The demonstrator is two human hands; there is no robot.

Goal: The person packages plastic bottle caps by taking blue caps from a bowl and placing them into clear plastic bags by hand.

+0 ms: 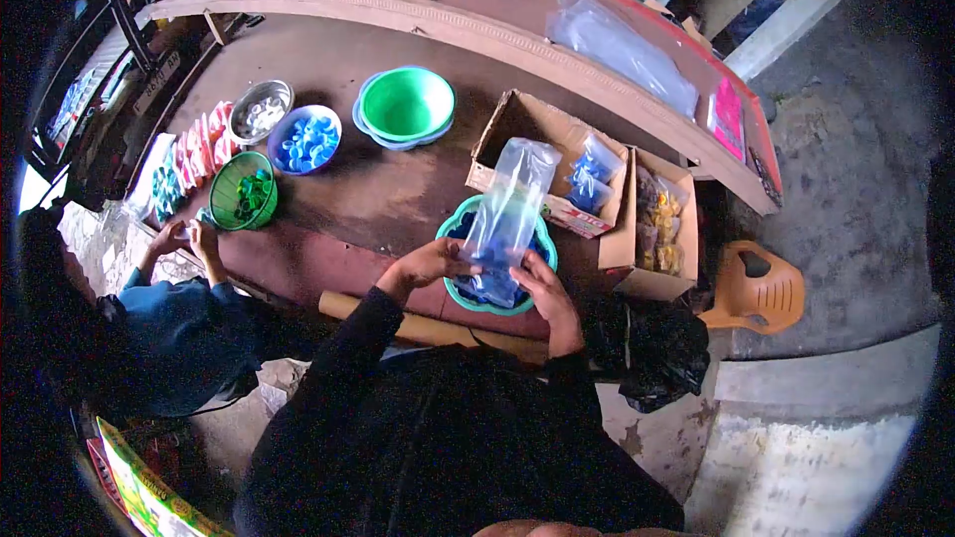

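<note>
Both my hands hold a clear plastic bag (519, 179) with blue pieces at its lower end. The bag slants over a turquoise scalloped basin (549, 251) that has dark blue pieces inside. My left hand (434, 264) has its fingers closed on the bag's left edge, near the basin's left rim. At the lower right side, the fingers of my right hand (543, 290) grip the bag. Just behind the basin stands an open cardboard box (517, 119) with bagged blue pieces (591, 175) in it.
A second box (617, 249) holds bagged yellow pieces. Green bowls (406, 104), a blue-filled bowl (305, 141), a metal bowl (262, 111) and a green basket (243, 191) stand left. A co-worker's hands (199, 244) are at far left. A raised shelf (398, 12) spans the back.
</note>
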